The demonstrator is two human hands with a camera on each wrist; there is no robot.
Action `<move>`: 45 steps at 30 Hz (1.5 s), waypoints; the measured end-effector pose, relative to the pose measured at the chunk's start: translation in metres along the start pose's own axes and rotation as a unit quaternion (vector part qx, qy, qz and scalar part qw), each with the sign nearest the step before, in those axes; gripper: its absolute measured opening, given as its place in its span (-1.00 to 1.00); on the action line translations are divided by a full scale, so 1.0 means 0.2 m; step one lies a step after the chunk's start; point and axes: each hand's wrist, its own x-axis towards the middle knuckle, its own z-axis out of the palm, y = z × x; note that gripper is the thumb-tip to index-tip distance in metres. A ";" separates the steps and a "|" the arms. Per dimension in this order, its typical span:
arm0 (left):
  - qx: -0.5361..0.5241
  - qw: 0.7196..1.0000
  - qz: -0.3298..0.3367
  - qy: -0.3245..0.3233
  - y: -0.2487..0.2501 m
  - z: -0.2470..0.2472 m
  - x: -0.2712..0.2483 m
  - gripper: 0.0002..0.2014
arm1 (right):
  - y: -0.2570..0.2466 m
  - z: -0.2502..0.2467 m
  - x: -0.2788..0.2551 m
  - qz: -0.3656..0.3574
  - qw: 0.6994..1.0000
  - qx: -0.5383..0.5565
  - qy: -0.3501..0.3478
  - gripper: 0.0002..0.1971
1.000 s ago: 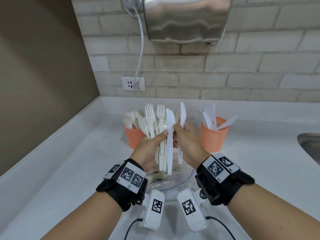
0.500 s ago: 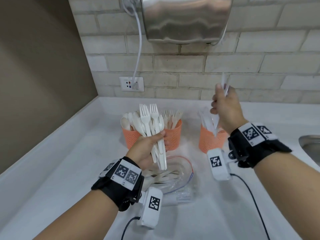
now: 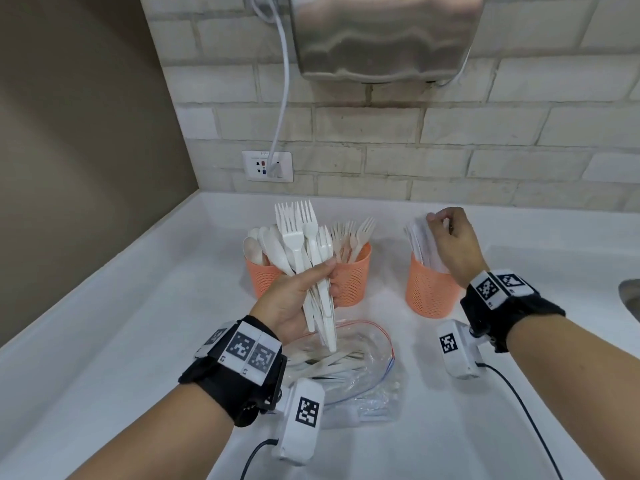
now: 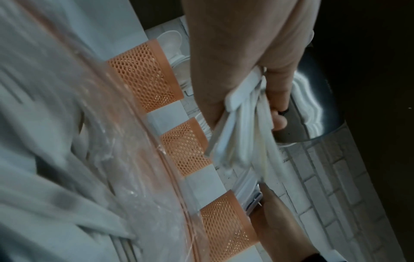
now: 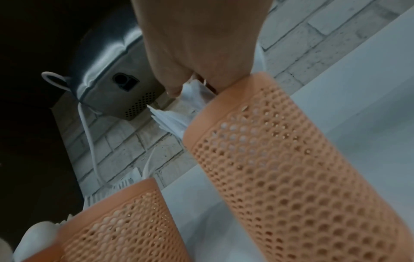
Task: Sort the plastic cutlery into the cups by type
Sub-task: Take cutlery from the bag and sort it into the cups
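Note:
Three orange mesh cups stand in a row on the white counter: a left cup point(image 3: 261, 278) with spoons, a middle cup point(image 3: 355, 275) with forks and a right cup point(image 3: 427, 292) with knives point(image 3: 420, 240). My left hand point(image 3: 325, 271) grips an upright bundle of white forks and spoons point(image 3: 301, 244) in front of the left and middle cups. My right hand point(image 3: 440, 220) is at the rim of the right cup point(image 5: 280, 159), its curled fingertips pinching a white knife point(image 5: 192, 90) among the knives there. In the left wrist view the bundle's handles point(image 4: 241, 141) fan out of my left hand.
A clear zip bag point(image 3: 374, 358) with more white cutlery lies on the counter under my left hand. A steel hand dryer point(image 3: 381, 36) hangs on the brick wall above, its cord running to a socket point(image 3: 266, 166). A sink edge point(image 3: 630, 299) shows at far right.
My right hand drew a knife out of the bundle, carried it right and up, then lowered it to the right cup. My left hand kept holding the bundle in about the same spot.

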 end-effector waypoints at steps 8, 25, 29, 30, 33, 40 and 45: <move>-0.019 0.999 -0.021 -0.032 -0.01 0.00 -0.01 -0.87 | -0.12 -0.03 -0.03 -0.100 0.979 -0.169 0.049 -0.55; 0.064 0.996 0.052 -0.039 0.01 -0.05 -0.08 -0.72 | -0.53 0.33 -0.52 0.094 0.932 0.190 -0.295 -0.79; 0.050 0.998 0.048 0.010 0.04 -0.10 -0.07 -0.77 | -0.53 0.36 -0.52 0.142 0.899 0.308 -0.277 -0.83; 0.044 0.998 0.043 0.016 0.05 -0.12 -0.07 -0.73 | -0.53 0.36 -0.52 0.153 0.891 0.336 -0.265 -0.85; 0.008 0.999 0.044 0.022 0.07 -0.14 -0.07 -0.55 | -0.55 0.38 -0.52 0.158 0.866 0.405 -0.248 -0.90; -0.007 0.999 0.028 0.019 0.10 -0.20 -0.06 -0.84 | -0.55 0.41 -0.51 0.172 0.836 0.452 -0.259 -0.81; -0.001 1.000 0.020 0.014 0.12 -0.21 -0.07 -0.93 | -0.50 0.46 -0.48 0.150 0.860 0.424 -0.243 -0.83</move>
